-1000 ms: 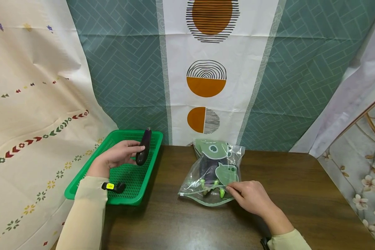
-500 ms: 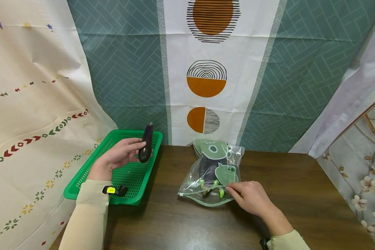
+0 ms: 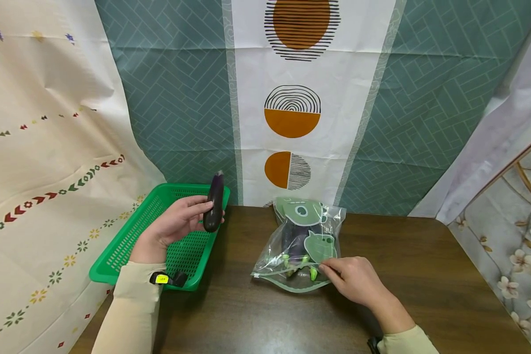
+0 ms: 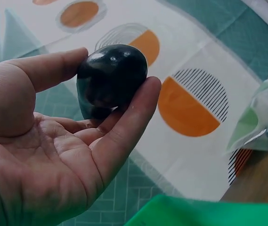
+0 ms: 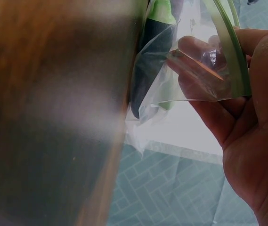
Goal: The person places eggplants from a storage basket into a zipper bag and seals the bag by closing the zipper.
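My left hand (image 3: 183,219) grips a dark purple eggplant (image 3: 214,204) over the right side of the green basket (image 3: 98,268). Seen from the left wrist, the eggplant (image 4: 110,80) points its rounded end at the camera, with the thumb on one side and fingers on the other. On the table, a clear zip bag (image 3: 265,260) with green cartoon prints lies with its mouth toward me, holding several eggplants with green stem ends. My right hand (image 3: 356,280) pinches the right part of the bag's green zip edge (image 5: 239,70), thumb and fingers on either side of the film.
The brown table (image 3: 256,324) stretches between basket and bag and on to the right. A patterned curtain (image 3: 194,98) hangs behind its back edge, with a cream cloth (image 3: 40,172) on the left and a floral cloth (image 3: 522,265) on the right.
My left hand has carried the eggplant right and slightly up, from over the basket's inside to its right rim. The right hand and the bag have hardly moved.
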{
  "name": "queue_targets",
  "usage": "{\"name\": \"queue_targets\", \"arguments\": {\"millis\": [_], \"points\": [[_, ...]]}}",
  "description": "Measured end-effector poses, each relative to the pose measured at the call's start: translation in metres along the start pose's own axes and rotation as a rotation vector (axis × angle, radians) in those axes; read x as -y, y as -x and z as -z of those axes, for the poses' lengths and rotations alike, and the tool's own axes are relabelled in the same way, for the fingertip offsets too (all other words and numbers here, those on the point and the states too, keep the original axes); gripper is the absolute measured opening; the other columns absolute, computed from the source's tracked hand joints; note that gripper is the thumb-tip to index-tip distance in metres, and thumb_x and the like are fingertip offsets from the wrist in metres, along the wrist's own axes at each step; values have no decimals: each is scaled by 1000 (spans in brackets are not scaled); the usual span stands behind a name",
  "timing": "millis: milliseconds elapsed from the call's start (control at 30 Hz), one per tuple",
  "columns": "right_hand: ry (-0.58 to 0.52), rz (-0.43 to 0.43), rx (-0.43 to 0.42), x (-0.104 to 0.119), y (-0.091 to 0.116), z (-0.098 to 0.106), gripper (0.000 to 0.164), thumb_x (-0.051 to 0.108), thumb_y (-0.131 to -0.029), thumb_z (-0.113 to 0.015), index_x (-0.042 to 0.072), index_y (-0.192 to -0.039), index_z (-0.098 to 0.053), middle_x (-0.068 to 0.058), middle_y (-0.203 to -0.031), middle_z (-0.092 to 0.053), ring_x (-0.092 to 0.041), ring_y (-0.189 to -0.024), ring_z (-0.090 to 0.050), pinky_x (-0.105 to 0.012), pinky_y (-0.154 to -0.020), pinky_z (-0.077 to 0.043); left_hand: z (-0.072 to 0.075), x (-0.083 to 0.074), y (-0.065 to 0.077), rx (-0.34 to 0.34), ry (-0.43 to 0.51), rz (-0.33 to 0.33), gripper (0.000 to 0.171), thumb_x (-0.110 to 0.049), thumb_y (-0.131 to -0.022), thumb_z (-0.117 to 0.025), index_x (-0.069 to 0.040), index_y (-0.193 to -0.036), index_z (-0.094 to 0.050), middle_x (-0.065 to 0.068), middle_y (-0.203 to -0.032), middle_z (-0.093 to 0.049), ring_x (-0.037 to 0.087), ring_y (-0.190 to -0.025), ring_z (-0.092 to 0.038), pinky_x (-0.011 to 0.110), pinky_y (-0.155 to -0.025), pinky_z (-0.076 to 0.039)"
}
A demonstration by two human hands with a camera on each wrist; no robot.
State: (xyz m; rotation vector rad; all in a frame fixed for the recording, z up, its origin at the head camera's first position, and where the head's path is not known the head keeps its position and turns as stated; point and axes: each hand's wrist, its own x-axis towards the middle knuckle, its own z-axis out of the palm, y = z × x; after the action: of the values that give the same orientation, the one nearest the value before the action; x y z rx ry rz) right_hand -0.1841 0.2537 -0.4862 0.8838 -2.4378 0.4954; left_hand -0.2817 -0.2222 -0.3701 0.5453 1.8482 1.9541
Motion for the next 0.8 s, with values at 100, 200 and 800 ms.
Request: {"name": "queue_targets", "arguments": {"millis": [100, 200, 800], "points": [[-1, 0, 1, 0, 1, -1, 6, 23, -103, -81, 22, -100, -85, 16, -84, -78, 5, -68, -67, -31, -57, -56, -7, 2, -1, -9, -8, -8, 49, -14, -118, -53, 14, -156, -41, 22, -132, -73, 32, -117, -76, 51, -99, -64], [2, 1, -3, 0, 1, -1, 8, 24, -104, -79, 22, -99, -85, 16, -84, -78, 4, -69, -68, -31, -57, -56, -16, 3, -1, -29, -11, -21, 50, -16, -118, -56, 13, -156, -44, 21, -131, -73, 32, -117, -76, 51, -99, -64], [-7, -1, 13, 0, 0, 1, 7, 22, -104, -80, 20, -100, -86, 15, -85, -79, 4, -69, -68, -31, -58, -57, -63, 9, -2, -9, -3, -75, 48, -15, -115, -59, 14, -152, -48, 37, -136, -66, 39, -119, -76, 47, -98, -65]]}}
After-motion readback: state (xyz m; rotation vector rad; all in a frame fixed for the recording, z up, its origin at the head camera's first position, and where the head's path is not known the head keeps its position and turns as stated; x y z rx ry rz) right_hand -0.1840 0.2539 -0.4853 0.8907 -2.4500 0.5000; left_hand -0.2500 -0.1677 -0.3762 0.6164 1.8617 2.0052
